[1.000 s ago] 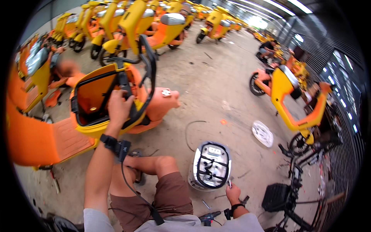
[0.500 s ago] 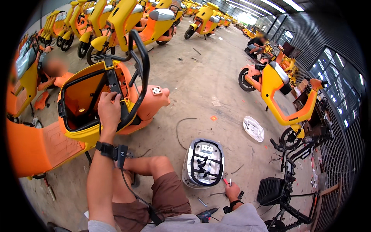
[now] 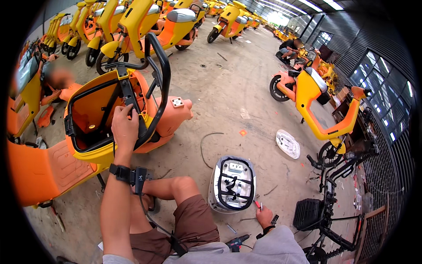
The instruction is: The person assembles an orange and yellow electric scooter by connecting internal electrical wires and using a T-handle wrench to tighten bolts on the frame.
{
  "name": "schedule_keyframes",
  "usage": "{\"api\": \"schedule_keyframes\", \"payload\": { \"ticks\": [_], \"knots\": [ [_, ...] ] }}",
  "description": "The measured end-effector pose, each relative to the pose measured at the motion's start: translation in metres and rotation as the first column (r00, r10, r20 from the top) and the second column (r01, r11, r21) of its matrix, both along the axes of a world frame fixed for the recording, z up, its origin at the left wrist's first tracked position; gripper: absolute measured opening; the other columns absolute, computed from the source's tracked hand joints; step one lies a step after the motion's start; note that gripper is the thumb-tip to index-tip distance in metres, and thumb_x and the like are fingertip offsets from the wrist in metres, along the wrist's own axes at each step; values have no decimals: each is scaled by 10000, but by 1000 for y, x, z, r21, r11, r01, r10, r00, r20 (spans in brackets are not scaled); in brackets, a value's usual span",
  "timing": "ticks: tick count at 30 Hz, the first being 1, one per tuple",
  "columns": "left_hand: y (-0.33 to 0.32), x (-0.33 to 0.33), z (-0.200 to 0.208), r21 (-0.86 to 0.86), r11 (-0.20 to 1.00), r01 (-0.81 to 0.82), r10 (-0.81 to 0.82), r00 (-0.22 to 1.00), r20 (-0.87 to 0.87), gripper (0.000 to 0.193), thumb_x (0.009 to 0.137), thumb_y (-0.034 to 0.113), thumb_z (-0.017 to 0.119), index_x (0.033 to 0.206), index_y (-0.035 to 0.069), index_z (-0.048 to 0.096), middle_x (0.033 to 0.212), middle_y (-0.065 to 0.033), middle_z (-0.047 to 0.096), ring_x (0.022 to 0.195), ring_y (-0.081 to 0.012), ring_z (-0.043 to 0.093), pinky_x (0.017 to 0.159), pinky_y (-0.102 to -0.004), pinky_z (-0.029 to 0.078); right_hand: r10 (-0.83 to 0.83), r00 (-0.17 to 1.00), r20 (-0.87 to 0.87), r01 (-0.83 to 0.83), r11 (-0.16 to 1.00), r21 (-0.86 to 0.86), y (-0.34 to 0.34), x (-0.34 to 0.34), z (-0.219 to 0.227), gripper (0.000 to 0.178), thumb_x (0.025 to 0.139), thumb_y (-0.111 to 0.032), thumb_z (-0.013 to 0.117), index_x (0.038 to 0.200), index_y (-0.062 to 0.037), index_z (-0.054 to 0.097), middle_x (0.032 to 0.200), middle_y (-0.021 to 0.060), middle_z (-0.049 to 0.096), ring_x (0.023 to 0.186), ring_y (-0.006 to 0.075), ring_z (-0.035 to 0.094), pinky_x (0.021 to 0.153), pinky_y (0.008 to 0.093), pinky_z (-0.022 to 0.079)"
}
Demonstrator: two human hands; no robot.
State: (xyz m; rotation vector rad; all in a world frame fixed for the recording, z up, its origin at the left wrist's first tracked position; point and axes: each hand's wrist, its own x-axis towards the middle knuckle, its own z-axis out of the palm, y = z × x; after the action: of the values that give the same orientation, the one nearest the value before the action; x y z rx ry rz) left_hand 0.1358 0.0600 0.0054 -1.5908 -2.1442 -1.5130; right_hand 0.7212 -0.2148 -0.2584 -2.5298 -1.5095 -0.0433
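Observation:
My left hand [image 3: 124, 127] is at the rim of an open storage compartment [image 3: 96, 115] on a yellow and orange scooter. Its fingers are closed at a black bracket strip [image 3: 127, 93] between the compartment and the rear body; whatever small part they pinch is hidden. A black tubular grab rail [image 3: 164, 75] rises just beyond. Low at the right, my right hand [image 3: 264, 216] is closed around a slim tool with a red part [image 3: 258, 204], close to the floor. Beside it lies an upturned silver scooter seat [image 3: 214, 187] with a black gasket and straps on its underside.
A power drill [image 3: 238, 240] and a small metal rod [image 3: 231, 228] lie near my lap. A white plastic cover [image 3: 288, 144] rests on the floor. To the right stand a bare black frame [image 3: 325, 200] and another scooter [image 3: 310, 101]. Another person [image 3: 288, 50] crouches far off.
The view has shifted slightly. Both hands keep nearly the same places, the left at the bracket and the right by the silver seat.

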Motion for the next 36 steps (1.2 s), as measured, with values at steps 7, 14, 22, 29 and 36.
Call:
{"api": "schedule_keyframes", "payload": {
  "ticks": [7, 14, 22, 29, 36],
  "knots": [
    [0, -11, -5, 60, 996, 61, -63, 997, 39, 204, 915, 116, 653, 1075, 11, 725, 943, -137, 624, 843, -340, 643, 751, -409, 506, -15, 998, -56, 16, 1000, 4, 15, -21, 10, 240, 821, -288, 621, 849, -69, 715, 731, 224, 670, 713, 449, 654, 679, 554, 517],
    [13, -3, -9, 108, 982, 154, -159, 986, 43, 168, 884, 133, 692, 977, 4, 746, 853, -172, 639, 826, -355, 640, 751, -403, 502, -175, 976, -132, 169, 984, -60, -4, -6, -2, 277, 810, -282, 619, 919, -46, 715, 789, 239, 687, 748, 447, 667, 671, 547, 522],
    [13, -28, -20, 133, 983, 123, -132, 990, 57, 186, 901, 103, 680, 1035, -10, 740, 873, -165, 667, 805, -293, 661, 755, -358, 514, -134, 990, -52, 126, 984, -127, 13, -4, 20, 313, 852, -328, 581, 1043, -121, 717, 851, 228, 695, 830, 446, 669, 726, 560, 516],
    [8, -35, 15, -152, 943, 295, -268, 947, 177, 239, 902, 155, 654, 1076, 14, 736, 943, -207, 704, 889, -311, 690, 810, -398, 530, -73, 980, -186, 79, 997, 24, -19, 11, 7, 253, 841, -243, 633, 908, -3, 679, 744, 221, 677, 693, 426, 660, 624, 506, 501],
    [-48, -113, 16, -204, 899, 387, -384, 922, 59, 244, 921, 139, 590, 1071, -19, 701, 969, -218, 705, 918, -356, 696, 820, -398, 539, -46, 994, -103, 57, 992, 109, -21, 13, -8, 244, 807, -229, 637, 830, 12, 666, 735, 226, 658, 684, 436, 632, 633, 529, 468]
  ]
}}
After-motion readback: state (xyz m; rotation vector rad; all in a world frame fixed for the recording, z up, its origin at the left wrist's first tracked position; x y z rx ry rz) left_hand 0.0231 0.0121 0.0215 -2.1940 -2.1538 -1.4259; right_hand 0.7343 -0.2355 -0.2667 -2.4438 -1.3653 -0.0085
